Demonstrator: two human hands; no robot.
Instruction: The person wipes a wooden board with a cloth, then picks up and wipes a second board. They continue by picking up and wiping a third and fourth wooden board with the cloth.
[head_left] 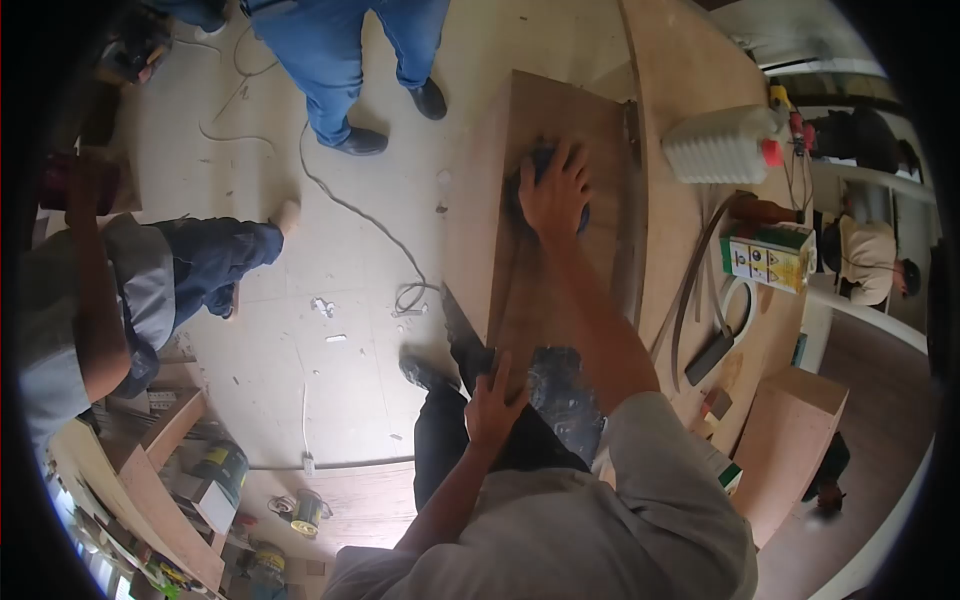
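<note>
A long wooden box or panel (pixel 575 110) with a brown top face stretches away in front of me. My right hand (pixel 556 195) presses down on its top, fingers spread over a dark blue rounded pad (pixel 541 160). Most of the pad is hidden under the palm, and its exact kind does not show. Close to my body, my left hand (pixel 493 408) rests at the near end of the wood with its fingers stretched out and apart. A dark, scuffed sheet-like patch (pixel 565 395) lies between my forearms.
On the wooden bench (pixel 675 240) to the right stand a white jug (pixel 718 146) with a red cap and a green-and-white can (pixel 768 258). A cable (pixel 365 228) crosses the floor. People stand at the top (pixel 330 60) and at the left (pixel 150 270).
</note>
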